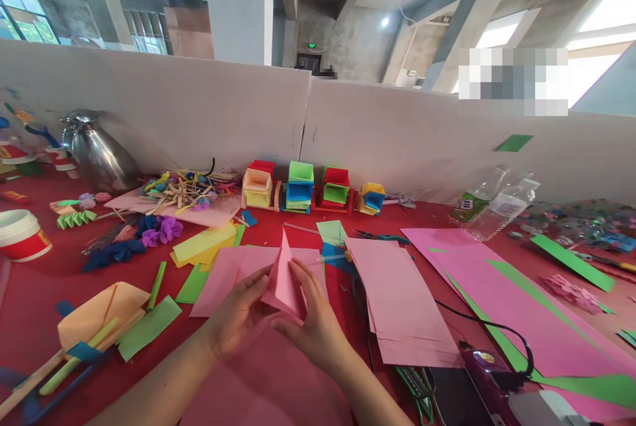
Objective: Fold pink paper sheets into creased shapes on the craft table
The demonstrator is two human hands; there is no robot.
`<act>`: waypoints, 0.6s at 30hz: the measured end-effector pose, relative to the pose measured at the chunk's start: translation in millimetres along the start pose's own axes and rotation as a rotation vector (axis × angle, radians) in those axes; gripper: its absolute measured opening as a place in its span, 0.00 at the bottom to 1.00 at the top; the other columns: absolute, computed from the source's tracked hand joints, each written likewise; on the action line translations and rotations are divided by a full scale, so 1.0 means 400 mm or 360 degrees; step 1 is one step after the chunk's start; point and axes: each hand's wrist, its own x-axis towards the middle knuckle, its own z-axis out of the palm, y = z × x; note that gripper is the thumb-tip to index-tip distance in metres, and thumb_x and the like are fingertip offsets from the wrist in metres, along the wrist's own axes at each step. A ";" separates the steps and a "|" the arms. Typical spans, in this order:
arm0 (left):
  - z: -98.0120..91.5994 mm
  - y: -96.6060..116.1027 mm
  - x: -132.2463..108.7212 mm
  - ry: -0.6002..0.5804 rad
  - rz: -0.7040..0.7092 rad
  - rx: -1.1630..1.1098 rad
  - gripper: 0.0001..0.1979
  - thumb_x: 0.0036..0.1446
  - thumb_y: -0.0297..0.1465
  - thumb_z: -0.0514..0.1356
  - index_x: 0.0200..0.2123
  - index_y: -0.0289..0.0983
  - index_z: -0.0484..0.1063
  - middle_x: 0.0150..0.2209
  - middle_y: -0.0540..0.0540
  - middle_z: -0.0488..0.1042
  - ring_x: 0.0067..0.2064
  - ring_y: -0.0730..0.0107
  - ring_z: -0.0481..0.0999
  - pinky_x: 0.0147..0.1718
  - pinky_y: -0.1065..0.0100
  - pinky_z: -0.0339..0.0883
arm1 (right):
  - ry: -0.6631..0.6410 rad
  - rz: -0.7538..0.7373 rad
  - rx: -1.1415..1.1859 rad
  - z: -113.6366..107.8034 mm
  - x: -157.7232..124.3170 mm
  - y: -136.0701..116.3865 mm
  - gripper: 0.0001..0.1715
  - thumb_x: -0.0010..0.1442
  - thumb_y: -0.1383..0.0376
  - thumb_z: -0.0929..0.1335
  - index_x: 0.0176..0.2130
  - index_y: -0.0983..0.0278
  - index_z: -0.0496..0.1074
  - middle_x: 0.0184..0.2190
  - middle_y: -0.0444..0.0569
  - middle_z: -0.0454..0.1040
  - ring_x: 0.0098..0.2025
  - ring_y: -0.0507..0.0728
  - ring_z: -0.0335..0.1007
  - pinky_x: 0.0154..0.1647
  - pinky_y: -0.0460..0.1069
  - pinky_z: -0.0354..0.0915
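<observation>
Nearest, a pink sheet (258,389) lies on the red tabletop (37,297). Above it, the left hand (238,310) and right hand (318,323) grasp a folded pink paper (285,283) from either side, peak upward. Judged: very light, stiffer along creases, easily dented on flat faces; best pinched gently at the folded edges. Right: pink paper stack (412,307). Farther: small folded-paper boxes (299,191), then white partition (199,105).

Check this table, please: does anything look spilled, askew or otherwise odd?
Two things look odd: a green piece sits alone on the white partition, while other green pieces lie on the table, and the thin sticks are jumbled in a loose heap, back left. I see no spill.
</observation>
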 end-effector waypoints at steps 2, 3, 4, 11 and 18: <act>0.000 -0.001 0.001 0.0020 0.0012 0.0108 0.16 0.54 0.30 0.58 0.47 0.38 0.69 0.38 0.44 0.73 0.36 0.68 0.71 0.35 0.69 0.64 | 0.0014 0.0027 0.0182 0.003 0.000 -0.009 0.45 0.48 0.56 0.70 0.59 0.61 0.49 0.60 0.55 0.51 0.60 0.60 0.48 0.58 0.56 0.52; -0.002 -0.002 0.002 0.0034 0.0022 0.0168 0.15 0.52 0.29 0.59 0.45 0.38 0.70 0.35 0.46 0.73 0.33 0.71 0.71 0.34 0.70 0.64 | 0.0024 0.0046 0.0291 0.004 0.001 -0.012 0.43 0.50 0.57 0.69 0.59 0.61 0.49 0.59 0.54 0.54 0.59 0.59 0.50 0.57 0.55 0.53; -0.006 -0.003 0.003 0.0058 0.0030 0.0217 0.13 0.51 0.28 0.60 0.42 0.37 0.71 0.31 0.48 0.72 0.30 0.74 0.69 0.32 0.72 0.63 | 0.0047 0.0083 0.0400 0.003 0.003 -0.014 0.39 0.52 0.58 0.67 0.58 0.61 0.50 0.57 0.54 0.57 0.57 0.58 0.54 0.55 0.54 0.56; -0.064 0.029 0.021 0.0185 0.0058 0.0423 0.13 0.46 0.25 0.59 0.38 0.35 0.73 0.24 0.53 0.68 0.23 0.81 0.63 0.23 0.78 0.56 | 0.0317 0.0758 0.0639 -0.031 0.028 0.037 0.14 0.51 0.59 0.64 0.29 0.69 0.70 0.23 0.46 0.71 0.26 0.54 0.66 0.26 0.46 0.61; -0.112 0.051 0.035 0.0608 -0.0142 0.1128 0.21 0.44 0.33 0.61 0.45 0.35 0.68 0.28 0.49 0.73 0.27 0.71 0.71 0.24 0.73 0.61 | 0.0239 0.0593 0.0228 -0.032 0.023 0.005 0.13 0.53 0.64 0.61 0.32 0.68 0.72 0.22 0.44 0.71 0.23 0.51 0.63 0.24 0.44 0.58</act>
